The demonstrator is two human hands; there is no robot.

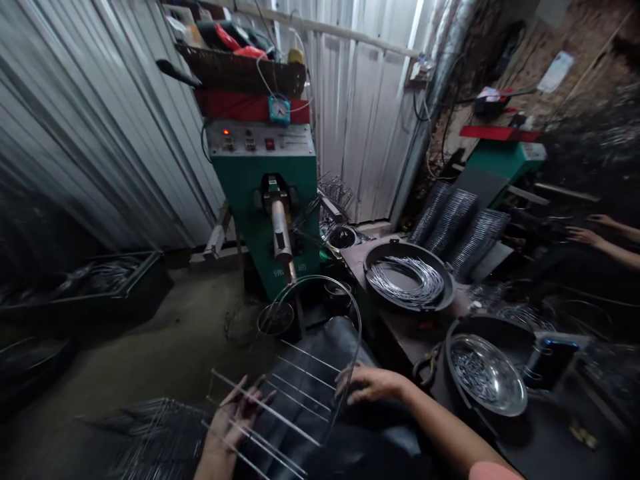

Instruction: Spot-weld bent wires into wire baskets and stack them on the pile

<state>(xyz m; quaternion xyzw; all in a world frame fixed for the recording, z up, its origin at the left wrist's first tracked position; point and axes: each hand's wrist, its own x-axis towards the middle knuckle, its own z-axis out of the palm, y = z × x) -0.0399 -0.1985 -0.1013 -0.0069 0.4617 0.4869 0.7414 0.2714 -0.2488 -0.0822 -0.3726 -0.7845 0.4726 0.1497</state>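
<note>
I hold a round wire rack (305, 360), a hoop with several straight cross wires, over my dark-clad lap. My left hand (233, 427) is at its lower left, fingers closed around the ends of the cross wires. At the hoop's right rim my right hand (370, 385) grips the wire with curled fingers. Straight ahead stands a green welding machine (267, 200) with a metal electrode arm pointing toward the rack.
A black pan of bent wires (407, 280) and a steel bowl of short wire pieces (487, 373) sit on the bench at right. Stacked wire racks (460, 227) lean behind. Another person's hands (600, 230) reach in far right. Finished racks (150, 433) lie lower left.
</note>
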